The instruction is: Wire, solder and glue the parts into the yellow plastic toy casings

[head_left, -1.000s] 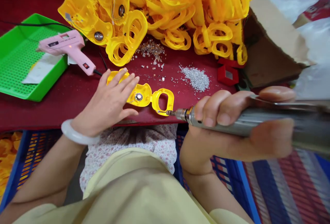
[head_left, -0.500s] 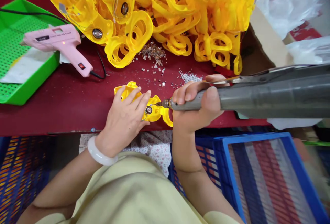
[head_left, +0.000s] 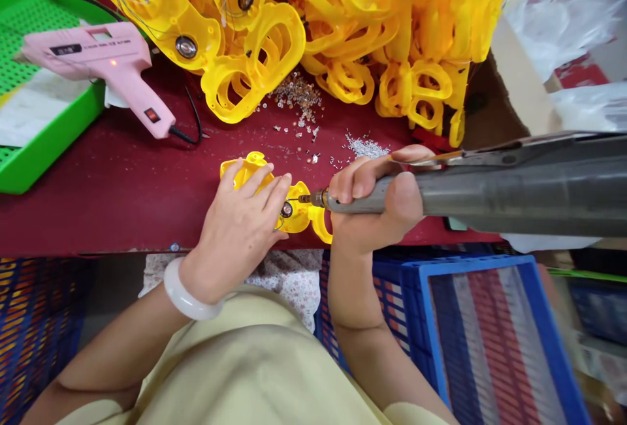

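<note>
Left fingers: outstretched, the left hand (head_left: 232,229) lying across a hollow, thin yellow plastic shell (head_left: 299,221) without gripping round it.
Right fingers: the right hand (head_left: 365,222) curls round a grey, cylinder-bodied power screwdriver (head_left: 490,200).
Bit: above the shell, beside a small dark round disc (head_left: 287,209); seating too small to tell. A tilt could skid it into the disc or the nearby left fingertips.
Shell: near the front edge of the dark-red tabletop (head_left: 147,200); light left-hand pressure might let torque spin it.
Silver screws (head_left: 366,146): loose pile beyond the shell, rightward; a careless right-hand sweep could scatter them.
Pink plastic glue gun (head_left: 122,72): beyond the shell, leftward, light glowing; perhaps hot if brushed.
</note>
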{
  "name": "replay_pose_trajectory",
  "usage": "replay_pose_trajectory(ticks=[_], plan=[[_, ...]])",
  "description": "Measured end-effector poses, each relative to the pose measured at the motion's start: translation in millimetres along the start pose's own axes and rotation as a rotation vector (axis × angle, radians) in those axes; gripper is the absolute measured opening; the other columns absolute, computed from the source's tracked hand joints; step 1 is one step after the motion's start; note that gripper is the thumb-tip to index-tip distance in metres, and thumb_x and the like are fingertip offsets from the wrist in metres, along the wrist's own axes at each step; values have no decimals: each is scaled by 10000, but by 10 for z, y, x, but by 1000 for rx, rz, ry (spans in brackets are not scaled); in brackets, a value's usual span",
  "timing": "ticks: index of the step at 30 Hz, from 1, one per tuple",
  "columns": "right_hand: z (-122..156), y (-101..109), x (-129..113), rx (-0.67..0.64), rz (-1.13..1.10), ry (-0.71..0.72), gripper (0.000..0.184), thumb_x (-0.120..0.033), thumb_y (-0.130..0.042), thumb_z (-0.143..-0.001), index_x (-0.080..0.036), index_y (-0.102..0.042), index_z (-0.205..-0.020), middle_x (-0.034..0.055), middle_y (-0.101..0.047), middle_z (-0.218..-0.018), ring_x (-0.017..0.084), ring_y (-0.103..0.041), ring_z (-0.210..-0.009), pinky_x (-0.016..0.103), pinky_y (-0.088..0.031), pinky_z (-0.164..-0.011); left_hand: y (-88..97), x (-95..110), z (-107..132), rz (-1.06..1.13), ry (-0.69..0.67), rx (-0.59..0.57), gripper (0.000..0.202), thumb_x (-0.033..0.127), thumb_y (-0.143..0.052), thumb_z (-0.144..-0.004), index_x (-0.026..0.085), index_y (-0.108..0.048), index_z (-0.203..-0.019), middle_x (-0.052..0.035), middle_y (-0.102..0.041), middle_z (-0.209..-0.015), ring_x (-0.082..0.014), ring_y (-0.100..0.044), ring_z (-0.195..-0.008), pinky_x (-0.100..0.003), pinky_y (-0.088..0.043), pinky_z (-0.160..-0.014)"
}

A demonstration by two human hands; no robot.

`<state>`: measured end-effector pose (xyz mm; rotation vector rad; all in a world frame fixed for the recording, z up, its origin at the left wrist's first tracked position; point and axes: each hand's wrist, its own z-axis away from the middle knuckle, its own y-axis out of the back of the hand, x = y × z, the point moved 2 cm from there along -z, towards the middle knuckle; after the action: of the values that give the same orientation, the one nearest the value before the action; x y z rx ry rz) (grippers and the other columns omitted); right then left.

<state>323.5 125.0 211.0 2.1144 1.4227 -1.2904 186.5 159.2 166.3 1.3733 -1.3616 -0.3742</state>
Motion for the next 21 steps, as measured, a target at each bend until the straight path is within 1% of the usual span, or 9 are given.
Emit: replay_pose_trajectory(ticks=[3,5,9,11,13,15,18,21], plan=[[-43,-16,35,-27,-36,-37,185,-263,-572,-850,-199,-408,-791,-32,-293,-513,87,-333,-397,194,-288,-375,-8,-14,-9,-6,-7,4,773,348,-803,-707,-16,-483,-1310,-233,-565,-1235,-399,-473,-1234,-554,-204,-1073],[-69,-34,78,-74,-85,-49,160,-247,-571,-851,-198,-427,-802,-36,-309,-515,80,-349,-398,184,-305,-376,-11,-22,-15,1,-13,10,760,367,-797,-714,-8,-495,-1302,-233,-572,-1221,-399,-480,-1225,-553,-198,-1072],[-74,-48,169,-178,-147,28,77,-218,-535,-887,-195,-472,-849,-46,-346,-526,72,-357,-390,168,-308,-360,1,-30,-29,1,6,11,764,320,-829,-678,-27,-512,-1281,-227,-581,-1214,-388,-482,-1228,-558,-208,-1076],[-50,-39,195,-189,-159,25,44,-217,-539,-891,-196,-502,-901,-46,-367,-540,78,-378,-405,181,-325,-378,19,-21,-37,-17,8,7,758,297,-841,-660,-34,-525,-1264,-225,-585,-1213,-389,-486,-1221,-564,-228,-1066],[-18,-25,176,-172,-146,-20,92,-216,-563,-887,-199,-544,-975,-38,-408,-569,87,-415,-446,204,-355,-421,37,3,-40,-45,2,7,754,298,-852,-643,-28,-540,-1247,-214,-593,-1205,-386,-495,-1207,-567,-253,-1051],[9,1,76,-134,-135,-30,130,-222,-589,-880,-207,-583,-1009,-24,-439,-607,92,-438,-489,218,-368,-454,44,32,-31,-90,10,-11,727,294,-842,-662,-12,-543,-1250,-188,-597,-1213,-370,-494,-1213,-560,-267,-1051],[40,92,-222,-83,-141,37,180,-262,-625,-854,-197,-629,-1022,4,-442,-645,106,-463,-542,234,-374,-478,48,50,6,-160,14,-59,724,313,-806,-718,14,-513,-1309,-161,-567,-1290,-354,-460,-1262,-555,-256,-1084],[84,261,-535,-60,-114,41,264,-237,-601,-836,-157,-633,-1085,10,-442,-625,114,-455,-534,246,-379,-464,119,-10,-13,-133,-62,-38,732,441,-718,-803,38,-475,-1364,-153,-500,-1384,-328,-423,-1311,-511,-270,-1108]])
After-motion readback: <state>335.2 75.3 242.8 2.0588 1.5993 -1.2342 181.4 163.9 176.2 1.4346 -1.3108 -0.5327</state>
